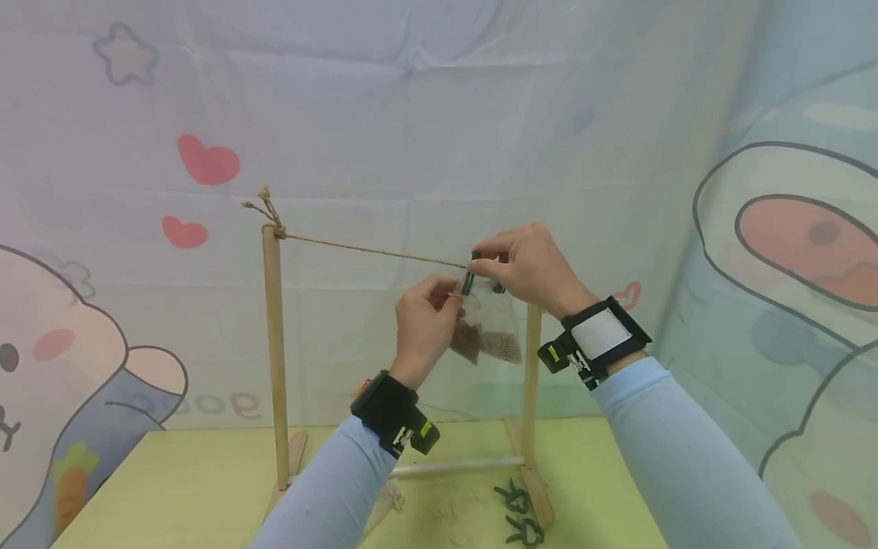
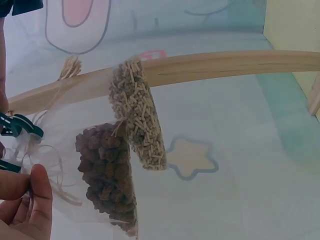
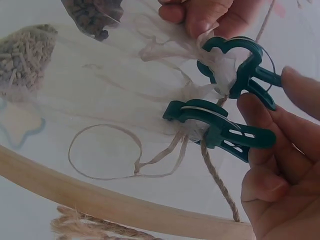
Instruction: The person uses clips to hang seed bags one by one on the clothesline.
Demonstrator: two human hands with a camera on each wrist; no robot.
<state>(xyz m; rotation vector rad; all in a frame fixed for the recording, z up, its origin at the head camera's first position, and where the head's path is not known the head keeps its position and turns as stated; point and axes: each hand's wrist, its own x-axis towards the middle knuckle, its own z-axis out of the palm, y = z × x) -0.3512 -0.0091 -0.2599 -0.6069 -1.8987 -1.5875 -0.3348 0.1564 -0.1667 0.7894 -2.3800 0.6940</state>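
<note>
My left hand (image 1: 428,320) pinches the gathered top of a sheer drawstring bag with dark brown lumps (image 2: 107,170) in it. Between the fingers and thumb of my right hand (image 1: 528,267) are the handles of a green spring clamp (image 3: 237,65), whose jaws are around the bag's bunched top at the twine (image 3: 220,185). A second green clamp (image 3: 220,127) sits beside it on the twine, gripping another sheer bag with pale pellets (image 2: 137,110). Both bags hang below the twine. A loose drawstring loop (image 3: 105,127) dangles from the second clamp.
The twine runs between a left wooden post (image 1: 274,358) and a right wooden post (image 1: 531,381). Two more green clamps (image 1: 524,530) lie on the yellow table (image 1: 199,473) near the right foot. A white crossbar (image 1: 459,467) joins the stand low down. A printed cloth (image 1: 343,114) hangs behind.
</note>
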